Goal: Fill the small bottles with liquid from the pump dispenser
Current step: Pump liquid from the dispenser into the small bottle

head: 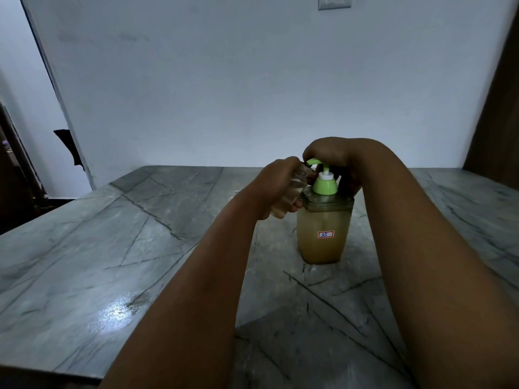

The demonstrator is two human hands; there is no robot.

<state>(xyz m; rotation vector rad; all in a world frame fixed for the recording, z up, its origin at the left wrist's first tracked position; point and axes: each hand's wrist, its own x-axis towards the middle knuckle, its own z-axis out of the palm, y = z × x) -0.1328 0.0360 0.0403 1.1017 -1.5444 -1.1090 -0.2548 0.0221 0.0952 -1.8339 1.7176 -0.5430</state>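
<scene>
A clear pump dispenser [323, 237] full of yellowish liquid stands on the grey marble table [118, 248]; it has a green collar, a green pump head and a small label reading 35. My right hand [334, 158] rests on top of the pump head, fingers curled over it. My left hand [276, 186] grips a small clear bottle [292, 192], tilted with its mouth right at the green spout. The small bottle holds some yellowish liquid at its lower end.
Behind my left hand a small clear object [234, 194] peeks out on the table, mostly hidden. A white wall [252, 94] rises behind the table. A dark wooden panel [497, 113] borders the right side, and a doorway opens at the left.
</scene>
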